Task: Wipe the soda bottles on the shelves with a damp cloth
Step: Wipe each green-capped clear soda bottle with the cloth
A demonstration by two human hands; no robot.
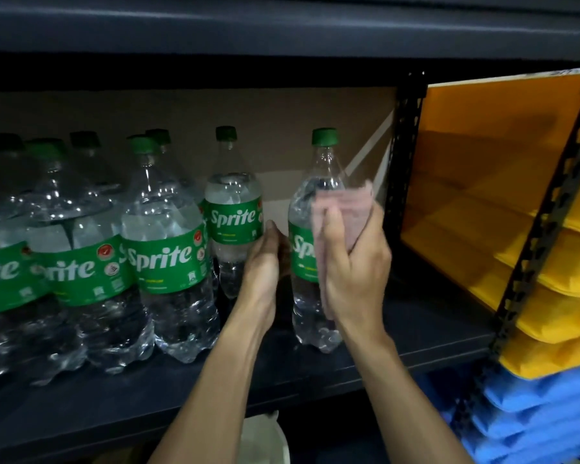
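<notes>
1. I see the right hand clenched on the folded cloth, pressed to the Sprite bottle at its shoulder.
2. Left hand against the bottle's left side; fingers hidden, grip unclear.
3. Bottle upright on the shelf, rightmost in row (full, likely heavy, slick when damp). I'd hold the label band.

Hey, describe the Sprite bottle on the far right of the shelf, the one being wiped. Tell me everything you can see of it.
The rightmost bottle is clear plastic with a green cap and a green Sprite label round its middle, and it holds clear liquid. It stands upright on the dark shelf, apart from the next bottle. The right hand presses a folded pink cloth against its right side, hiding part of the label. The left hand lies against its left side.
</notes>
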